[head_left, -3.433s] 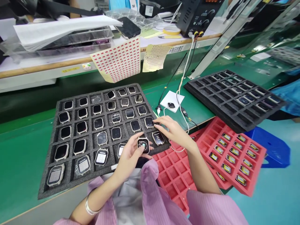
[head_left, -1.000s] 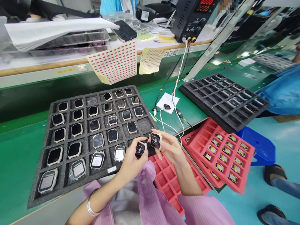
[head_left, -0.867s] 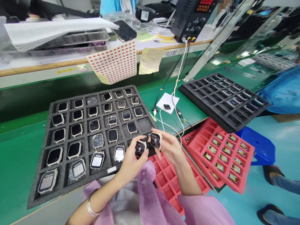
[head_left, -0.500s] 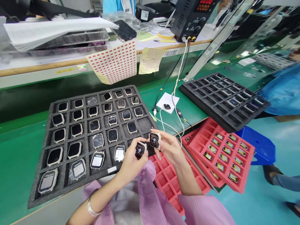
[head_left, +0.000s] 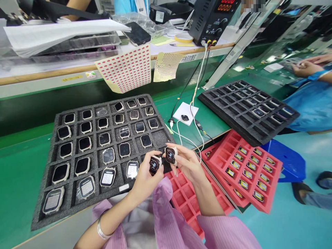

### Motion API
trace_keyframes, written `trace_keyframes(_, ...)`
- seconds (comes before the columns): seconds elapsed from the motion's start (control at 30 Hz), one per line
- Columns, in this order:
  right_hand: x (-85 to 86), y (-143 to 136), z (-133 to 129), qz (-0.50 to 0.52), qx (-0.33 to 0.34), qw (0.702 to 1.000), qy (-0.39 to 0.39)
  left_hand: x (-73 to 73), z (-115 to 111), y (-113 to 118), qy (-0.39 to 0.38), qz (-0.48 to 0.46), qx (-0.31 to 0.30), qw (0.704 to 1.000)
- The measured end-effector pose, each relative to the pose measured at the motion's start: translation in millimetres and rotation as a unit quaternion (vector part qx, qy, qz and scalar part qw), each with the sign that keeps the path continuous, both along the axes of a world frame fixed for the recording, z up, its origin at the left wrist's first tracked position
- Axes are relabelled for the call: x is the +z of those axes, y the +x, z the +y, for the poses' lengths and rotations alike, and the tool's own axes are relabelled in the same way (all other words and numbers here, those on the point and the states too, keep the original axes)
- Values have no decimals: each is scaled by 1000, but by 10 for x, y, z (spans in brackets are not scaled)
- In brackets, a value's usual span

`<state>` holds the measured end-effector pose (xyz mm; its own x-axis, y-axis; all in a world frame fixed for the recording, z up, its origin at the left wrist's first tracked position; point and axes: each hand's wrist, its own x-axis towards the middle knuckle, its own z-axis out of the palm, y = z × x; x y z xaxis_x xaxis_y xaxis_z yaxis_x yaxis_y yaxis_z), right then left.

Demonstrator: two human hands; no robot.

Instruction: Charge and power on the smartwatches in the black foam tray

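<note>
My left hand (head_left: 147, 173) is closed around a smartwatch body (head_left: 155, 165) with a lit dark screen. Between the fingers of my right hand (head_left: 188, 162) is a second smartwatch (head_left: 170, 155), its pale case edge showing and its screen lit with a similar picture. The two watches are held side by side, close together, over the right front corner of a dark grey foam tray (head_left: 95, 188). Many strapless watches sit in that tray's pockets; a few, such as the one by my left hand (head_left: 132, 169), show bright white screens.
Red foam trays (head_left: 225, 152) with small yellow-and-silver parts are stacked at right. Behind them lies another dark foam tray (head_left: 220, 114) of watches. White cables (head_left: 194, 93) run down from a black power supply (head_left: 214, 22). A co-worker's hands (head_left: 308, 67) are at far right, above a blue stool (head_left: 287, 162).
My hands and both watches have barely moved. At far right, a co-worker's hands and blue sleeve have come into view, and an arm appears at upper left.
</note>
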<state>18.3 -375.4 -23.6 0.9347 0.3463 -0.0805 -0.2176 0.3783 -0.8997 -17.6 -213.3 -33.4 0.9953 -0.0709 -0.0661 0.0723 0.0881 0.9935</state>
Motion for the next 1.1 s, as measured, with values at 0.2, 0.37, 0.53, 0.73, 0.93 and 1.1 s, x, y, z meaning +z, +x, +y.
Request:
trace_keyframes(0.2, -4, -8, -3, 4, -6, 1000, -9, -18, 11, -15, -4, 16, 1, 1000)
trace_keyframes(0.37, 8, -8, -33, 4, 30, 1000, -5, -55, 0, -8, -36, 31, -5, 999)
trace_keyframes(0.53, 41, -10, -119, -11, 38, 999, -15, -36, 12, 0, -130, 42, -42, 990)
trace_keyframes(0.73, 39, -25, -184, -28, 20, 999, -32, 13, 80, -1, -198, 72, -69, 975)
trace_keyframes(0.93, 16, -53, -168, -27, 0, 997, -71, 6, 95, -1, -206, 77, -80, 972)
trace_keyframes(1.1, -2, -75, -159, -50, -18, 996, -74, -15, 92, 10, -197, 63, -97, 974)
